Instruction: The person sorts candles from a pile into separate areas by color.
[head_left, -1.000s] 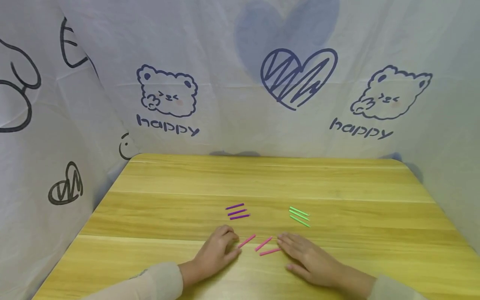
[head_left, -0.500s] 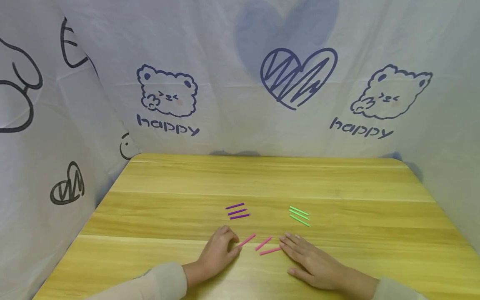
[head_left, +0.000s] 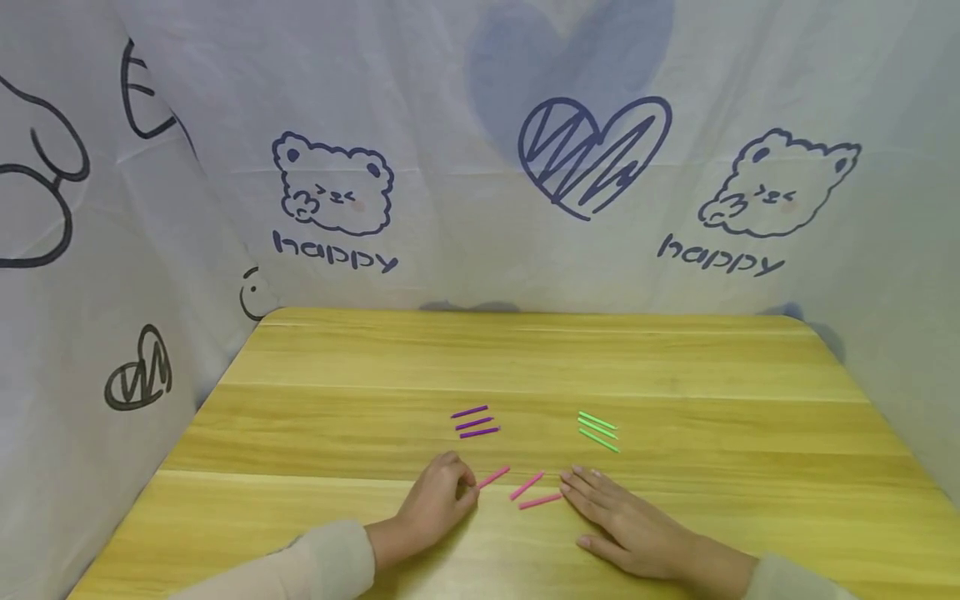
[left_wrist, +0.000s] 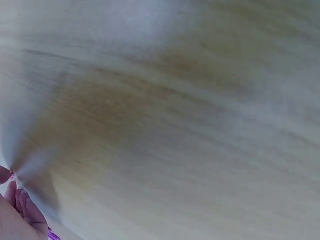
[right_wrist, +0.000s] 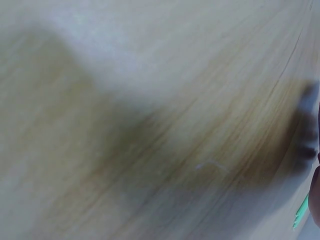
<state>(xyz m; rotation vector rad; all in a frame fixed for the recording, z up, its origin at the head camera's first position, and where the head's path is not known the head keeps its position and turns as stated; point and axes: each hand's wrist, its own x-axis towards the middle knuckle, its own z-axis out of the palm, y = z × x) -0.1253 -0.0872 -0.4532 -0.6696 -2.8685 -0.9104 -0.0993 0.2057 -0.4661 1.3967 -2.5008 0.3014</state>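
Note:
In the head view, my left hand pinches the lower end of a pink stick, thin like a birthday candle, between thumb and forefinger. The left wrist view catches these fingers at its lower left corner, with a speck of pink at the pinch. Two more pink sticks lie to the right, a slanted one and a flatter one. My right hand rests palm down on the table, fingers stretched, its fingertips at the flatter stick's right end. Whether they touch it, I cannot tell.
Behind the left hand lie three purple sticks in a row. Three green sticks lie slanted behind the right hand. The wooden table ends at a printed white cloth hung behind and at the sides.
My left thumb and forefinger have come together on the left pink stick, which has shifted very slightly left. My right hand has slid a touch to the right. The purple and green sticks have stayed put.

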